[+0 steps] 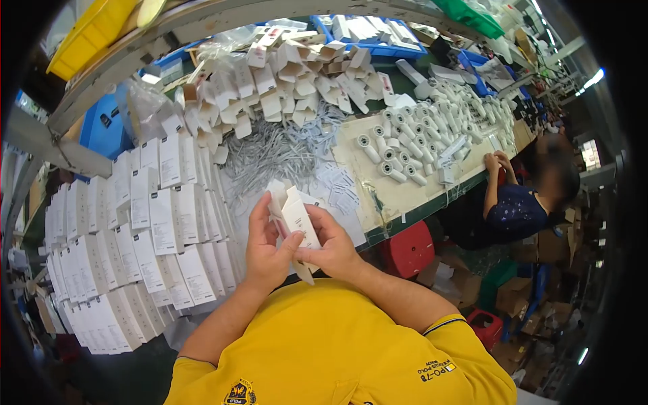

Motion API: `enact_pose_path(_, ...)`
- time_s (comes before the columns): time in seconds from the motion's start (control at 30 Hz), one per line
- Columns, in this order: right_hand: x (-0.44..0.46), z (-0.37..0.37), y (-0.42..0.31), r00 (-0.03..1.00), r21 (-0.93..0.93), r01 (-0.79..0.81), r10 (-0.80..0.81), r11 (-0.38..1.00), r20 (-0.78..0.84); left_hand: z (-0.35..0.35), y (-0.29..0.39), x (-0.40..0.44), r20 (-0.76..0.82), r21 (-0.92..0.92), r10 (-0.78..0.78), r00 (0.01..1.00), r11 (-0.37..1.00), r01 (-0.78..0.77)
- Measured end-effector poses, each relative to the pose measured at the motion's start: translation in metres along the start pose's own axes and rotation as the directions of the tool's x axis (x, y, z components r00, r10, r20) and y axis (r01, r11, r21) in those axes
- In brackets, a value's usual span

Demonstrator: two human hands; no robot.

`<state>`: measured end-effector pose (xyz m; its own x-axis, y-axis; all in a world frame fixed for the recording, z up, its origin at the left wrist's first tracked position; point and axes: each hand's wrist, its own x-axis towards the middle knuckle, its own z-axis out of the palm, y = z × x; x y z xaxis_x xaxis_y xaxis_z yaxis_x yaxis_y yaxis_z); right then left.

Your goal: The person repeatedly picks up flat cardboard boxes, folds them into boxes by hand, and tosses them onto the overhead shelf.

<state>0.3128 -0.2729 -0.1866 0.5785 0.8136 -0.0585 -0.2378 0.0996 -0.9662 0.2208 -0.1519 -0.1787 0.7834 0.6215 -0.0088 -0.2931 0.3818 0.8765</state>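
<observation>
Between my two hands, in front of my chest, is a small white carton [297, 214] with its end flaps standing up and a lower flap hanging down. My left hand [268, 243] grips its left side, the thumb pressed on the front. From the right, my right hand [332, 244] closes around the other side, its thumb low on the carton. Whether anything is inside the carton I cannot tell. Just beyond my hands lie a heap of grey-white cables [270, 152] and a spread of small printed slips [337, 187].
Stacked white boxes [158, 219] stand in rows at left. Open cartons [270, 81] pile up at the back. White cylindrical devices [408, 142] cover the right of the table. A co-worker [516, 202] sits at right, near a red stool [408, 248]. A shelf beam [182, 30] crosses above.
</observation>
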Motion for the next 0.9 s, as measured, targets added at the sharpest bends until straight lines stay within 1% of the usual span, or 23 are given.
enact_pose_path(0.07,-0.004,0.001,-0.003,0.998,-0.009,0.052,-0.052,0.999,-0.027,0.001,0.002,0.002,0.046,0.017,-0.002,0.999,1.000,0.001)
enact_pose_path(0.2,-0.007,0.006,-0.008,0.983,-0.090,0.180,-0.182,0.980,-0.018,-0.011,0.003,0.004,0.226,0.084,-0.057,0.972,0.996,0.038)
enact_pose_path(0.23,-0.007,0.005,-0.009,0.984,-0.087,0.177,-0.180,0.980,-0.018,-0.012,0.002,0.004,0.224,0.087,-0.059,0.973,0.995,0.041)
enact_pose_path(0.37,-0.006,-0.006,-0.011,0.971,-0.317,0.232,-0.240,0.919,0.017,-0.015,-0.003,0.007,0.242,0.029,-0.120,0.963,0.993,0.117)
enact_pose_path(0.4,-0.005,-0.009,-0.012,0.971,-0.315,0.230,-0.237,0.921,0.016,-0.015,-0.002,0.008,0.239,0.030,-0.123,0.963,0.992,0.119)
enact_pose_path(0.47,-0.002,-0.017,-0.020,0.961,-0.350,0.264,-0.274,0.899,0.023,-0.015,0.003,0.009,0.225,0.297,-0.011,0.974,0.953,-0.058)
enact_pose_path(0.53,0.002,-0.022,-0.029,0.950,-0.387,0.297,-0.310,0.873,0.030,-0.014,0.007,0.010,0.245,0.537,0.100,0.964,0.814,-0.221)
enact_pose_path(0.57,0.004,-0.021,-0.035,0.951,-0.387,0.295,-0.309,0.874,0.027,-0.012,0.008,0.011,0.246,0.537,0.097,0.964,0.815,-0.219)
enact_pose_path(0.63,0.006,-0.018,-0.050,0.995,-0.158,0.082,-0.088,0.984,-0.036,-0.007,0.009,0.013,0.311,0.664,0.236,0.921,0.639,-0.388)
enact_pose_path(0.7,0.006,-0.016,-0.060,0.989,0.090,-0.138,0.143,0.986,-0.046,-0.003,0.010,0.012,0.400,0.745,0.348,0.848,0.415,-0.522)
enact_pose_path(0.73,0.006,-0.016,-0.061,0.988,0.090,-0.139,0.144,0.986,-0.050,-0.002,0.010,0.011,0.401,0.744,0.345,0.848,0.418,-0.522)
enact_pose_path(0.8,0.007,-0.013,-0.062,0.962,0.242,-0.238,0.263,0.941,-0.079,0.000,0.012,0.009,0.463,0.756,0.343,0.817,0.328,-0.566)
enact_pose_path(0.87,0.009,-0.010,-0.061,0.922,0.391,-0.318,0.378,0.864,-0.086,0.001,0.013,0.009,0.524,0.759,0.335,0.783,0.232,-0.608)
enact_pose_path(0.9,0.008,-0.009,-0.060,0.922,0.392,-0.318,0.378,0.863,-0.087,0.000,0.013,0.007,0.525,0.759,0.333,0.783,0.233,-0.608)
